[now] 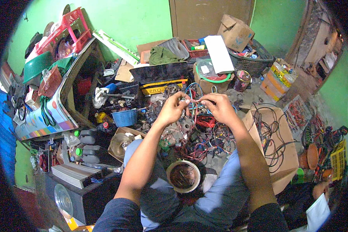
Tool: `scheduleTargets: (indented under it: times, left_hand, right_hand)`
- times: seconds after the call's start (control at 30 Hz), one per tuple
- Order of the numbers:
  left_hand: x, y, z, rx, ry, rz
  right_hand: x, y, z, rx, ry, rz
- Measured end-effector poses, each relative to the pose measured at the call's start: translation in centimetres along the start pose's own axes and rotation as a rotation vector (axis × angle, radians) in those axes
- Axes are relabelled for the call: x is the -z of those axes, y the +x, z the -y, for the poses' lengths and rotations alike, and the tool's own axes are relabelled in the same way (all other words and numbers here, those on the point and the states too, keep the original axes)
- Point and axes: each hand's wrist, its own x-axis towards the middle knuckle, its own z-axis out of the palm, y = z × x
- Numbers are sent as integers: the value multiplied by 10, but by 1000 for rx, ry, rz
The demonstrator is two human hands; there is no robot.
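Both hands are raised at the centre of the frame, just above the middle. The left hand [173, 109] and the right hand [219, 107] each pinch one end of a short reddish wire [194, 101], which spans the small gap between them; thumb and forefinger of each hand are pressed together on it. Directly below the hands lies a tangle of red and blue wires [205, 133] mixed with small metal parts. A round metal bowl [183, 176] holding rusty scraps sits between the person's knees, lower centre. A cardboard box [276, 145] with black cables stands at right. A small blue basket [124, 117] rests left of the hands.
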Motion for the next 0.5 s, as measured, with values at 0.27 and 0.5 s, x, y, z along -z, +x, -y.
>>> scheduleTargets:
  times: [0.27, 0.5]
  left_hand:
    - [0, -1, 2, -24, -49, 211]
    - [4, -2, -2, -111, -82, 149]
  right_hand:
    - [4, 2, 7, -9, -239, -109]
    - [-12, 1, -3, -83, -246, -120]
